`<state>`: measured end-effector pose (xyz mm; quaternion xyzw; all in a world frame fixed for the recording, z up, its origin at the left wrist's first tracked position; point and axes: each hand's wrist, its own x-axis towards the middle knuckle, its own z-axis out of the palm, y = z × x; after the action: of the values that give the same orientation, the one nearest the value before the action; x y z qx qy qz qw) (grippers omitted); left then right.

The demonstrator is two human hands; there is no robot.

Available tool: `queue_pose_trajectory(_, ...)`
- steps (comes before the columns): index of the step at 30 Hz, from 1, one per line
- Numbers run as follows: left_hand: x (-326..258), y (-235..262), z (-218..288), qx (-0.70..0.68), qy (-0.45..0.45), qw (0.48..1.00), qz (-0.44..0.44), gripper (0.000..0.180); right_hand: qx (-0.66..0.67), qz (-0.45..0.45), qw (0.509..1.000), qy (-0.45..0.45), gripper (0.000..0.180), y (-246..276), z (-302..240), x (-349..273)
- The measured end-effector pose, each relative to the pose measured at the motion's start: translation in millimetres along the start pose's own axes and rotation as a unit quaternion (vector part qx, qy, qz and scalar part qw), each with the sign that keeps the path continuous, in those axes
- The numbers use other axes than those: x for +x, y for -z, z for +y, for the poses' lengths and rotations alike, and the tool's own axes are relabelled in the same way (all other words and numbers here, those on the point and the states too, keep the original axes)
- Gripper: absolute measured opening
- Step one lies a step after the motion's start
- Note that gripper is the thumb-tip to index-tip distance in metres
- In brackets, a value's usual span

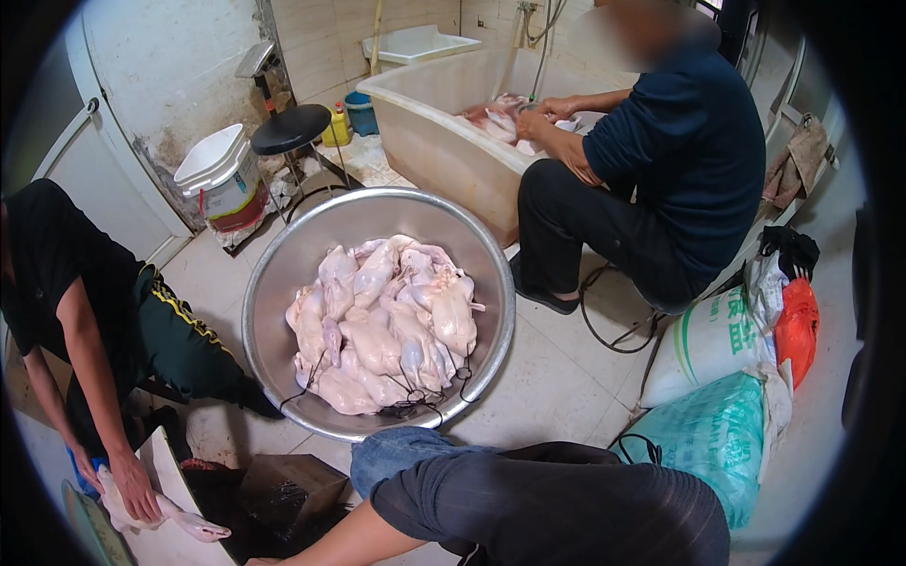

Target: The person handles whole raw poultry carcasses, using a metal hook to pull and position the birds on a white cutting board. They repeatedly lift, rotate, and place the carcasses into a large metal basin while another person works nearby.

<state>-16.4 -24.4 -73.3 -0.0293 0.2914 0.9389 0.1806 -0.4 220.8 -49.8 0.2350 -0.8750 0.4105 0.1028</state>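
My right forearm (368, 540), in a dark sleeve, reaches leftward along the lower edge. Only a sliver of my right hand (262, 561) shows there; its fingers are cut off. My left hand is out of the picture. Near my arm stands a dark box-like block (291, 491). Before my jeans-clad knee sits a wide metal basin (278, 259) heaped with plucked poultry carcasses (377, 340), some with black cords (411, 404) on them. At lower left, a co-worker's hands (137, 491) press a plucked long-necked bird (179, 516) on a pale board.
Another person (651, 160) sits at back right, hands on meat in a large pale tub (425, 113). A black round stool (291, 129), white buckets (212, 156) and a yellow jug (337, 125) stand behind the basin. White (694, 349) and teal sacks (703, 443) lie right.
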Motion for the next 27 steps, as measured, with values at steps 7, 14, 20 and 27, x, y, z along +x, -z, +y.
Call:
queue_pose_trajectory(7,-5.6,-1.0,-9.7,0.157,0.008,0.985,-0.069,0.032,0.013,0.024,0.999,0.019,0.057,4.2,-6.1,-6.6)
queue_pose_trajectory(14,-11.0,-0.4,-3.4,0.242,0.044,0.966,-0.084,0.037,0.018,0.010,1.000,-0.005,0.055,1.3,-7.9,-4.0)
queue_pose_trajectory(20,-6.4,12.8,-7.3,0.302,0.025,0.951,-0.063,0.039,0.013,0.016,1.000,0.004,0.049,-7.7,-4.0,-1.1)
queue_pose_trajectory(27,-6.0,12.8,-13.4,0.334,-0.003,0.942,-0.035,0.039,0.009,0.018,1.000,0.020,0.037,-19.1,3.9,2.6)
